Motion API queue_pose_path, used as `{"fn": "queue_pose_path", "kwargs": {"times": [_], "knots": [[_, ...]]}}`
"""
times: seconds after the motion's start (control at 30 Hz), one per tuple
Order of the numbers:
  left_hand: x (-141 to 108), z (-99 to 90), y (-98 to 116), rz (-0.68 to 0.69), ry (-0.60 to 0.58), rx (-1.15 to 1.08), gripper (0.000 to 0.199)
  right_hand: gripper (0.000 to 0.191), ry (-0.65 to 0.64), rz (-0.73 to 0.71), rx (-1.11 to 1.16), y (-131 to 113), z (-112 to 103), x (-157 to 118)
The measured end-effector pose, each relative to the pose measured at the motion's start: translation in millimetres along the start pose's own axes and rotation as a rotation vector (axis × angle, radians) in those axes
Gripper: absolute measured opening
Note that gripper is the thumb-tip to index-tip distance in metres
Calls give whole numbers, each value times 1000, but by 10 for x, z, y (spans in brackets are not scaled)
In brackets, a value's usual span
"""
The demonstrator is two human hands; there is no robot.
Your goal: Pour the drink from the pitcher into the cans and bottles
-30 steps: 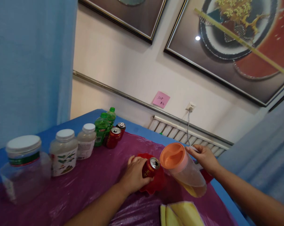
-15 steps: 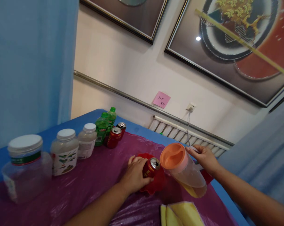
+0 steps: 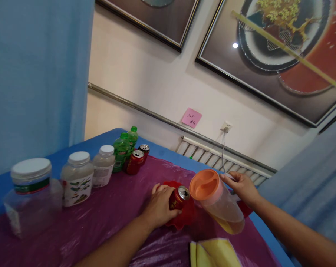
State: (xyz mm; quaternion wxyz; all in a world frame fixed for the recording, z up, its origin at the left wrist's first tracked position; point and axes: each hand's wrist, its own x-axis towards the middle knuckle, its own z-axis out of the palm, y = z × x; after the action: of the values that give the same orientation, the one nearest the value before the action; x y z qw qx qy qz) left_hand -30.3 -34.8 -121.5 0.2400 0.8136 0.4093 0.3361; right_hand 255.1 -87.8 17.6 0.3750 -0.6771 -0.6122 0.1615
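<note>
My left hand (image 3: 160, 205) is wrapped round a red drink can (image 3: 175, 199), its opened top leaning to the right. Beneath the can is a red scalloped dish (image 3: 188, 215), partly covered by the hand and can. My right hand (image 3: 244, 187) grips the handle of a clear plastic pitcher (image 3: 226, 213) with an orange lid (image 3: 204, 184). The pitcher tilts to the left, its lid close beside the can's top. I cannot tell whether liquid is passing between them. A folded yellow cloth (image 3: 215, 254) lies in front of the pitcher.
Along the left of the purple plastic sheet (image 3: 106, 218) stand a large lidded jar (image 3: 31, 207), two smaller jars (image 3: 78, 181) (image 3: 103, 167), green bottles (image 3: 120, 152) and two cans (image 3: 135, 163). A red object (image 3: 244, 208) is partly hidden behind the pitcher. A radiator (image 3: 209, 155) runs along the wall.
</note>
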Motion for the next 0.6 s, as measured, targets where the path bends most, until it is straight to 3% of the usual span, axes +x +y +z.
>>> {"fn": "queue_pose_path", "kwargs": {"times": [0.6], "knots": [[2,17,-24,16,11,-3,61,58,26,-36,-19,-39,-1,-27]]}}
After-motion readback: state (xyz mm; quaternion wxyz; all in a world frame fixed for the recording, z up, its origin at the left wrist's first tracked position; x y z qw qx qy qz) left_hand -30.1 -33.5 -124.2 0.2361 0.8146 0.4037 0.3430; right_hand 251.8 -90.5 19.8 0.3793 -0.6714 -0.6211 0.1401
